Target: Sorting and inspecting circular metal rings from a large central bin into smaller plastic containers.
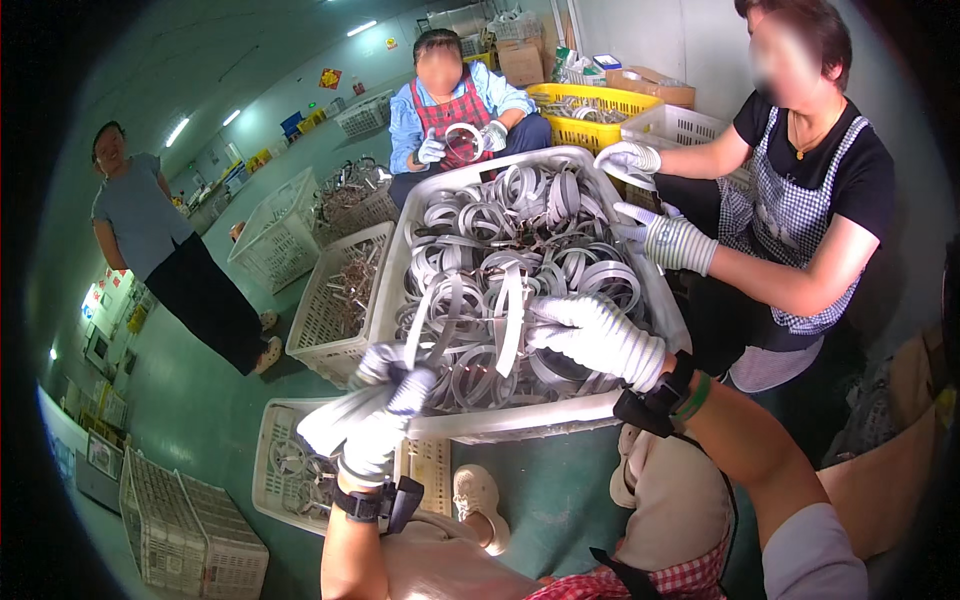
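Observation:
Both my hands wear white striped gloves, over a big white crate (470, 425) heaped with silvery metal rings (545, 200). My right hand (595, 335) is closed, its fingers pinching the edge of an upright metal hoop (511, 320). At the crate's near left corner, my left hand (375, 410) is curled and slightly blurred. Its fingertips meet the lower end of a second thin hoop (437, 315), which leans above the heap. The exact grip there is partly hidden by the fingers.
Across the crate, a seated person (450, 110) holds a ring; at right, another person (790, 200) has gloved hands at the rim. Someone stands at far left (165, 230). Crates of metal parts (345, 290) flank the left side; a smaller crate (275, 460) sits below my left hand.

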### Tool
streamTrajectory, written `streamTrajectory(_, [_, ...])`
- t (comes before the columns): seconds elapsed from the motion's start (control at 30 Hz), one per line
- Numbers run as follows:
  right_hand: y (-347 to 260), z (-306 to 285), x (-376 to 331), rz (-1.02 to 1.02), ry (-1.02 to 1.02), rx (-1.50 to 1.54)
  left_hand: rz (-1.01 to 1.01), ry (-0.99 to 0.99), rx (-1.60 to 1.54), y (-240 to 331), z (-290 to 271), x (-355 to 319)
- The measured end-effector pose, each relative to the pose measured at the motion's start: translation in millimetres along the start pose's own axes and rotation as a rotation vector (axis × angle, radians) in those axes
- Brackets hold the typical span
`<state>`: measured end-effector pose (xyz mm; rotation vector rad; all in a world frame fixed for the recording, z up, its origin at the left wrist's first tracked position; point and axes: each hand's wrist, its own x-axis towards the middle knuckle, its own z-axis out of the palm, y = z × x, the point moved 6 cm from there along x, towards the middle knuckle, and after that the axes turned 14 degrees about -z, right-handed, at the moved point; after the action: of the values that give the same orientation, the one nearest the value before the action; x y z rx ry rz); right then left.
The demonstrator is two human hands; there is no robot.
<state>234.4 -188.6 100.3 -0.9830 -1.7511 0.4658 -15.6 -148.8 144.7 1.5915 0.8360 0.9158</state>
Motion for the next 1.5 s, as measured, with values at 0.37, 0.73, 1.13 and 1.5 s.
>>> streamTrajectory(0.37, [-7.5,24.3,-1.1,0.372,-0.008,0.703,-0.054,0.120,-0.293,13.9,6.1,-5.3])
streamTrajectory(0.73, [-31.7,51.5,-9.7,0.561,-0.057,1.035,0.021,-0.052,-0.302,-2.5,23.2,-1.4])
streamTrajectory(1.13, [-19.9,34.7,-4.2,0.440,0.159,0.528,-0.085,0.013,-0.417,4.9,18.3,-9.7])
streamTrajectory(1.5, [-39.9,53.0,-11.2,0.525,-0.089,0.994,0.063,-0.083,-0.311,6.3,17.3,-11.0])
